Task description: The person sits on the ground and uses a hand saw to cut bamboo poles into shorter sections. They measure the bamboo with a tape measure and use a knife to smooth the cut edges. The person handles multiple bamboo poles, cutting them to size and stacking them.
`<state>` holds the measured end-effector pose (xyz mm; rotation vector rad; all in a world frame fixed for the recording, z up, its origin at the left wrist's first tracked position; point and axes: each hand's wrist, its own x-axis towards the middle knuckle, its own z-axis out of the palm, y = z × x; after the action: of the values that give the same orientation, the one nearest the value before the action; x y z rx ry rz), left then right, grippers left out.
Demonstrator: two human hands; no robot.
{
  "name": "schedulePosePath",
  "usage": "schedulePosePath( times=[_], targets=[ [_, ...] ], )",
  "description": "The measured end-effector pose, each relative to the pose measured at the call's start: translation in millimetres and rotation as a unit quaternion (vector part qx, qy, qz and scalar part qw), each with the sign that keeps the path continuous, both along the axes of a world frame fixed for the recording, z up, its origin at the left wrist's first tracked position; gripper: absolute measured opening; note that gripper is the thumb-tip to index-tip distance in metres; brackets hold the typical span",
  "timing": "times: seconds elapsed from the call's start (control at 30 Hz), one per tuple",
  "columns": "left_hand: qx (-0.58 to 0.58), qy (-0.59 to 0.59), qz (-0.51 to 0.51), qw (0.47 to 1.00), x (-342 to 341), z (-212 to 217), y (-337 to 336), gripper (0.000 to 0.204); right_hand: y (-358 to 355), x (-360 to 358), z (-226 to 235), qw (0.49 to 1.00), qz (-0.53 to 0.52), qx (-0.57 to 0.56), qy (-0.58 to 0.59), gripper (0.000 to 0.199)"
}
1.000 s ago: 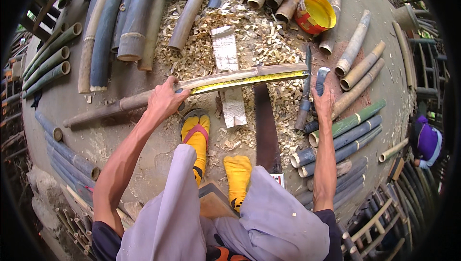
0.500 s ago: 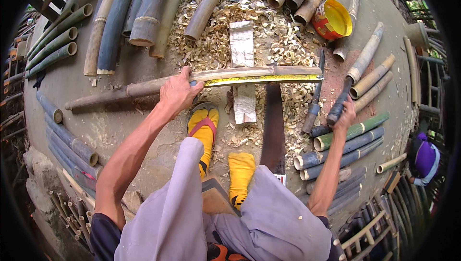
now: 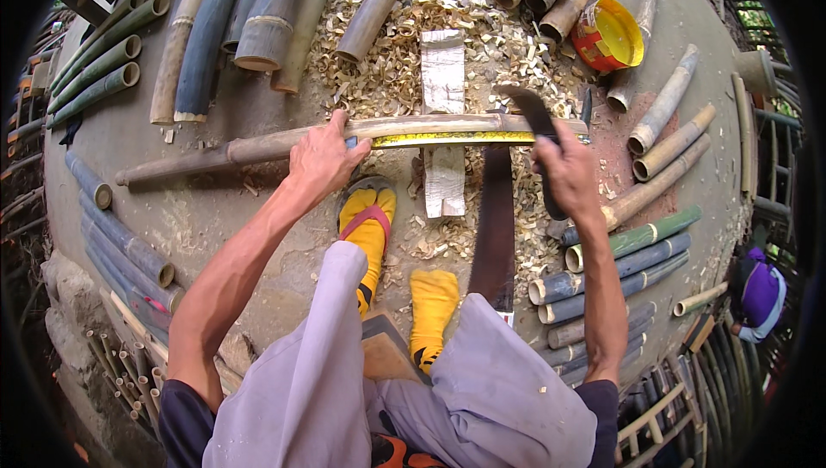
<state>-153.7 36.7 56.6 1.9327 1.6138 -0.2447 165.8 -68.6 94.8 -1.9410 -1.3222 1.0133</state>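
A long bamboo pole [image 3: 258,150] lies crosswise over a pale flat wooden block [image 3: 444,184]. My left hand [image 3: 323,158] is closed around its middle, pinning a yellow measuring tape [image 3: 447,139] along its near side. A bit of the tape's blue case [image 3: 351,142] shows at the fingers. My right hand [image 3: 570,171] grips a dark curved knife [image 3: 532,108], its blade above the pole's right end and its handle pointing toward me. Below the pole, a wide dark saw-like blade [image 3: 493,227] lies between my right leg and the block.
Wood shavings [image 3: 379,21] cover the ground around the block. Cut bamboo lengths lie left, far and right, including a green one [image 3: 632,238]. A red and yellow bucket [image 3: 609,35] lies tipped at far right. A person in purple [image 3: 759,296] is at the right edge.
My right hand has swung left and away from me from the bamboo pieces at right, bringing the curved knife over the pole's right end. My left hand keeps its hold on pole and tape.
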Motion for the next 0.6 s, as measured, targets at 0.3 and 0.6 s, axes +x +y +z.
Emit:
schedulePosePath(
  times=[0.3, 0.6],
  targets=[
    [-0.02, 0.006, 0.007, 1.0, 2, 2, 1, 0.056, 27, -31, -18, 0.948, 0.209, 0.007, -0.238, 0.027],
    [-0.026, 0.005, 0.012, 1.0, 2, 3, 2, 0.056, 27, -28, -21, 0.943, 0.23, 0.04, -0.239, 0.025]
  ],
)
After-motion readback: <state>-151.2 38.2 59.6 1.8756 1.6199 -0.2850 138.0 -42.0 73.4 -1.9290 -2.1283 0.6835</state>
